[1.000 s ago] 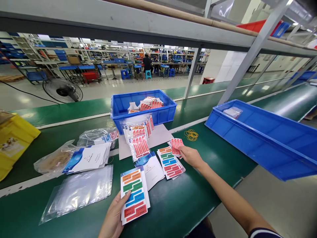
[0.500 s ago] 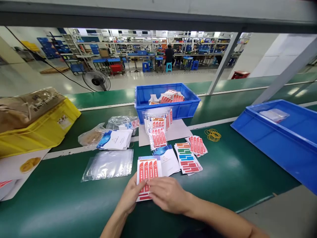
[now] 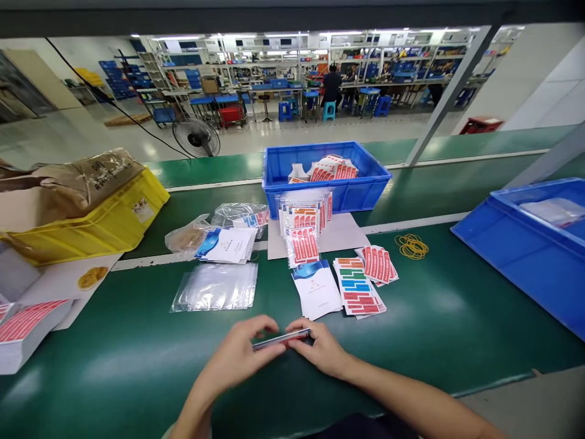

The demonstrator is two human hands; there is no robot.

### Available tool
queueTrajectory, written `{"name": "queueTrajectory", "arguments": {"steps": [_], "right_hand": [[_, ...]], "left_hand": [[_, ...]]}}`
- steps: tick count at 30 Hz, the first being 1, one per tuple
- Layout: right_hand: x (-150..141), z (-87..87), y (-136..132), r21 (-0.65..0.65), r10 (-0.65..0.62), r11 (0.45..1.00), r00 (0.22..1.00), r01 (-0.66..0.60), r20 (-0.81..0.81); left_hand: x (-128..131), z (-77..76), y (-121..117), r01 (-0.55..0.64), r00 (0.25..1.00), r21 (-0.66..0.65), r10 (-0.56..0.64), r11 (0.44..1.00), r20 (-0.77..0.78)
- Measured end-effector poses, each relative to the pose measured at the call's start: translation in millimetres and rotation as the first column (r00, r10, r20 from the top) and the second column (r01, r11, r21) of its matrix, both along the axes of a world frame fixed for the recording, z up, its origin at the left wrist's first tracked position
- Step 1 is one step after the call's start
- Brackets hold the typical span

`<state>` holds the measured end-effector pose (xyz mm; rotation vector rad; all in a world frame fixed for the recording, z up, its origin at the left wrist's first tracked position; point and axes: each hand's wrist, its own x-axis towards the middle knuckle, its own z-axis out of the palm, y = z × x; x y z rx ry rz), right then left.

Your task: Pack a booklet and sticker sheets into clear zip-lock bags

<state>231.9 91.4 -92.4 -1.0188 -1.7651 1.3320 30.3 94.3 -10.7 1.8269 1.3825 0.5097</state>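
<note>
Pinching one end of a thin stack of printed sheets with the right hand, thumb in front and fingers behind. Cupping the other end with the left hand, thumb on the near side, fingers bent over the top. Tipped almost flat to view, with a bit of red showing. Cannot tell if touching the green bench. With white-and-blue booklets just past both hands, next to many-colored sticker sheets, and with clear plastic bags off to the left.
</note>
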Motion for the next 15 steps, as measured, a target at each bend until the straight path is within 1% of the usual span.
{"name": "queueTrajectory", "arguments": {"steps": [1,2,3,4,5,6,7,8,11,13,15], "right_hand": [[-1,0.4,-1,0.009,-0.009,1.0,1.0,0.009,0.008],[0,1.5,-1,0.016,-0.02,1.0,1.0,0.02,0.004],[0,3.0,-1,0.02,-0.023,1.0,1.0,0.023,-0.012],[1,4.3,-1,0.027,-0.016,0.999,0.999,0.017,-0.035],[1,5.3,-1,0.037,0.0,0.999,0.998,0.003,-0.059],[0,5.6,-2,0.046,0.02,0.999,0.997,-0.017,-0.075],[0,5.1,-2,0.051,0.039,0.998,0.996,-0.035,-0.079],[-2,3.8,-3,0.05,0.049,0.998,0.996,-0.045,-0.07],[-5,-2.8,-3,0.015,0.024,1.0,1.0,-0.024,-0.012],[-5,-6.8,-3,-0.006,0.006,1.0,1.0,-0.006,0.003],[-4,-8.5,-4,-0.033,-0.016,0.999,0.999,0.016,-0.027]], "left_hand": [[-6,-1.5,7,-0.097,0.995,0.028,0.097,0.995,-0.009],[-12,-4.5,15,-0.229,0.97,0.091,0.235,0.969,-0.063],[-18,-8.9,23,-0.326,0.92,0.166,0.353,0.931,-0.173],[-22,-14.7,30,-0.352,0.857,0.228,0.41,0.908,-0.311],[-25,-21.4,36,-0.345,0.794,0.261,0.429,0.902,-0.432],[-27,-28.6,40,-0.327,0.743,0.27,0.423,0.906,-0.519],[-28,-35.7,44,-0.309,0.711,0.263,0.405,0.914,-0.575],[-28,-41.9,45,-0.301,0.699,0.249,0.39,0.921,-0.599],[-31,-52.9,46,-0.305,0.714,0.213,0.371,0.928,-0.593],[-35,-53.3,44,-0.309,0.736,0.194,0.364,0.931,-0.571],[-40,-50.3,43,-0.324,0.759,0.192,0.375,0.926,-0.532]]}}
